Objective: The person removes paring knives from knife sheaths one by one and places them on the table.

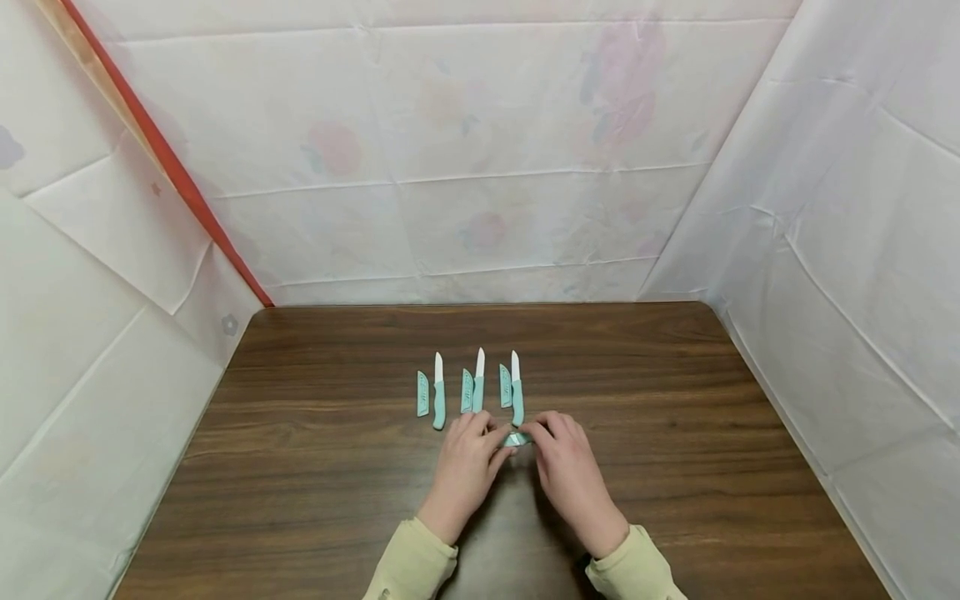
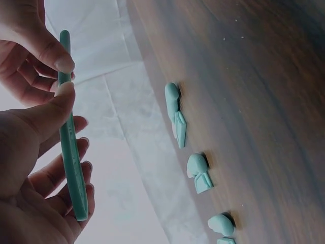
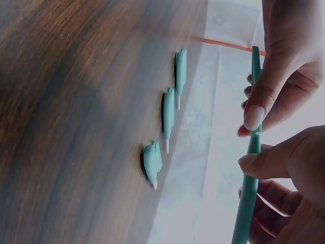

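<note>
Both hands hold a teal paring knife with its sheath up off the table. My left hand (image 1: pixel 463 468) pinches the teal sheath (image 2: pixel 73 170) between thumb and fingers. My right hand (image 1: pixel 573 473) grips the knife's teal handle (image 3: pixel 248 195) with its thumb along the side. Handle and sheath meet end to end in the right wrist view; the blade is hidden there. Beyond the hands lie three white-bladed knives: a left one (image 1: pixel 439 400), a middle one (image 1: pixel 479 387) partly behind my left fingers, and a right one (image 1: pixel 517 396).
Beside each lying knife, on its left, is a teal sheath: left (image 1: pixel 423 393), middle (image 1: pixel 467 392) and right (image 1: pixel 505 385). They rest on a dark wood-grain table (image 1: pixel 300 483). Pale flowered sheeting (image 1: pixel 465 225) hangs behind and at both sides, with a red strip (image 1: pixel 187 196) at the left corner.
</note>
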The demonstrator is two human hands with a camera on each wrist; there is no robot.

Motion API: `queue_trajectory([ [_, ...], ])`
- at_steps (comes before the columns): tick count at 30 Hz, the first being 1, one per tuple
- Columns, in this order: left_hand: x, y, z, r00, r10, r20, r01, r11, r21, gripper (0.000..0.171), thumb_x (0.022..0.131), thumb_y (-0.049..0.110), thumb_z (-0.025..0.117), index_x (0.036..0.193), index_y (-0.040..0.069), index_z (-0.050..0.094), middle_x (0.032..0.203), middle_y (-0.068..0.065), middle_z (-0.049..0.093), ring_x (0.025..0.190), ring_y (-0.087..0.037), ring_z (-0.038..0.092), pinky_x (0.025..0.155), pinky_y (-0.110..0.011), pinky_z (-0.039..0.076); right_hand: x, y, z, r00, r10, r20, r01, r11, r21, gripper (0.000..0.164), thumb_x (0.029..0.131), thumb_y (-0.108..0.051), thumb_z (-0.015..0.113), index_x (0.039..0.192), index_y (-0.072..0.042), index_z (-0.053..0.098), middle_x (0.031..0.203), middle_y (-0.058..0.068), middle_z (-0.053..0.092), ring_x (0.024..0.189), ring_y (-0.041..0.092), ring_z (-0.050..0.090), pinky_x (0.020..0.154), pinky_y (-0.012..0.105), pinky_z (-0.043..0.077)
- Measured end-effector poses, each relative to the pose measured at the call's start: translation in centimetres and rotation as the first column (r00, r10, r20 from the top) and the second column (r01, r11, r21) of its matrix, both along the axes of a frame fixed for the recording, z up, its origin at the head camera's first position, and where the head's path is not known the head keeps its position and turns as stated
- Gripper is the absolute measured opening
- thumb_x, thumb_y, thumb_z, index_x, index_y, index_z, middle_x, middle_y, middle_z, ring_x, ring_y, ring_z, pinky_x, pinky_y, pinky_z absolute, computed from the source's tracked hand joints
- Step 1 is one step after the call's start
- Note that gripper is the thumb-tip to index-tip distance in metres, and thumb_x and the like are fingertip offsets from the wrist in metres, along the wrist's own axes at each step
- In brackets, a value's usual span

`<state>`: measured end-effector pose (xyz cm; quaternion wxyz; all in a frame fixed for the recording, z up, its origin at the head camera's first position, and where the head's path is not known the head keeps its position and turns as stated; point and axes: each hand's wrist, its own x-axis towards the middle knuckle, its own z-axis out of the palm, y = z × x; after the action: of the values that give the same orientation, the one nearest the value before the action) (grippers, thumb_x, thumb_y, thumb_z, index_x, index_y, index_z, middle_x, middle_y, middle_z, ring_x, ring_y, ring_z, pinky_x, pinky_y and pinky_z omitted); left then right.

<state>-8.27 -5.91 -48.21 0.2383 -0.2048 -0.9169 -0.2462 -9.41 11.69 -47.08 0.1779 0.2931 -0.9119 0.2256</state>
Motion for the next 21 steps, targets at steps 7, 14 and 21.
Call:
queue_trajectory([
  [7, -0.04, 0.09, -0.11, 1.000, 0.007, -0.028, -0.007, 1.000, -0.005, 0.030, 0.075, 0.019, 0.083, 0.103, 0.011, 0.075, 0.089, 0.001, 0.055, 0.079, -0.018, 0.047, 0.067, -0.032, 0.040, 0.07, -0.14, 0.16, 1.000, -0.020, 0.004, 0.020, 1.000, 0.001, 0.032, 0.079, 0.008, 0.070, 0.103, -0.013, 0.068, 0.101, 0.001, 0.056, 0.091, 0.022, 0.054, 0.078, 0.041, 0.046],
  [14, 0.10, 0.12, -0.06, 0.999, 0.003, -0.032, -0.003, 1.000, 0.006, 0.029, 0.075, 0.018, 0.083, 0.102, 0.012, 0.074, 0.092, 0.001, 0.058, 0.082, -0.019, 0.051, 0.067, -0.031, 0.042, 0.15, -0.09, 0.12, 1.000, -0.030, 0.009, 0.030, 1.000, 0.004, 0.031, 0.079, 0.008, 0.070, 0.102, -0.012, 0.068, 0.100, 0.001, 0.056, 0.090, 0.022, 0.054, 0.077, 0.041, 0.046],
  [21, 0.13, 0.06, -0.01, 1.000, 0.010, -0.027, -0.010, 1.000, 0.020, 0.025, 0.074, 0.019, 0.083, 0.096, 0.013, 0.071, 0.091, 0.001, 0.058, 0.082, -0.018, 0.051, 0.067, -0.032, 0.042, 0.15, -0.09, 0.04, 0.999, -0.033, 0.010, 0.033, 0.999, 0.001, 0.031, 0.079, 0.009, 0.070, 0.102, -0.012, 0.068, 0.100, 0.002, 0.055, 0.089, 0.022, 0.054, 0.075, 0.041, 0.046],
])
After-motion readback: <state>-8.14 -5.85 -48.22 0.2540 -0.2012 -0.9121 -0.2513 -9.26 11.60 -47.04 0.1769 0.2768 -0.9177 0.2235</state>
